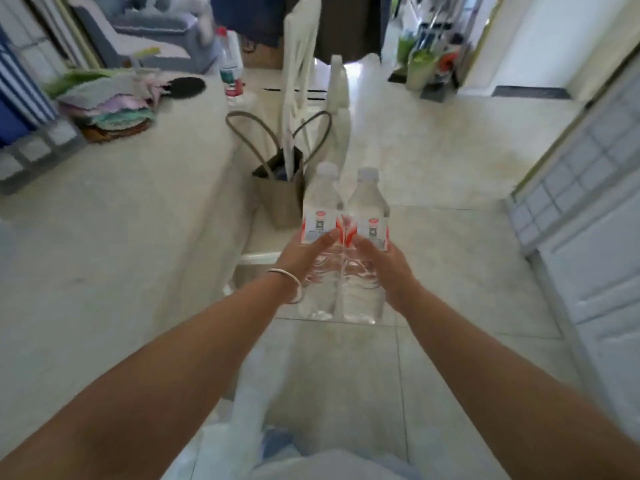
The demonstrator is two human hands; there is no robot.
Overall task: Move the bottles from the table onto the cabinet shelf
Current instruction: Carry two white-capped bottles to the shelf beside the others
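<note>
Two clear water bottles with white caps and red-and-white labels are held upright, side by side and touching, in front of me above the tiled floor. My left hand (pixel 304 252), with a thin bracelet at the wrist, grips the left bottle (pixel 320 202) at its label. My right hand (pixel 384 263) grips the right bottle (pixel 367 202) the same way. A third bottle (pixel 230 64) with a red cap stands at the far end of the white table (pixel 121 220) on my left. The white cabinet (pixel 595 216) stands at the right edge, its shelf out of view.
A brown bag (pixel 280 188) with long handles sits on a white chair (pixel 301 109) beside the table. On the table's far part lie folded cloths (pixel 107 102) and a black round mat (pixel 187 86). Tiled floor stretches ahead toward a doorway with clutter (pixel 433 64).
</note>
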